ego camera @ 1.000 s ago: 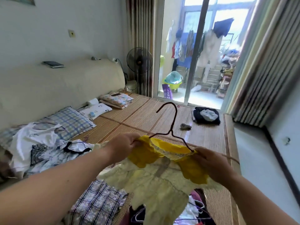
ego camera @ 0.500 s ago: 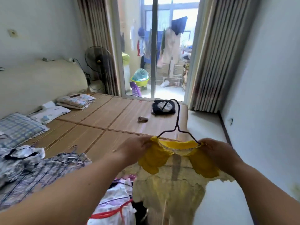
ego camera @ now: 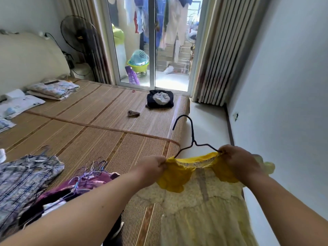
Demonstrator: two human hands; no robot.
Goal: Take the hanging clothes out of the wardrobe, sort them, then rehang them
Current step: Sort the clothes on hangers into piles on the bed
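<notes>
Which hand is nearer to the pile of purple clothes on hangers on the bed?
Left. The left hand holds the yellow dress by one shoulder, just right of the pile; the right hand holds the other shoulder, farther right.

— What are the arms doing?

— Both are stretching forward, bare. The left forearm is coming in from the near left and the right forearm from the near right, angling toward each other.

— And the hands?

— The left hand is facing knuckles up, with fingers curling in, and is pinching the left shoulder of the yellow dress. The right hand is showing its back, its fingers folding over the right shoulder where the arm of the wire hanger ends.

— Are they touching?

— No, they are holding apart, with the neckline between them. The right hand is sitting slightly farther out than the left.
</notes>
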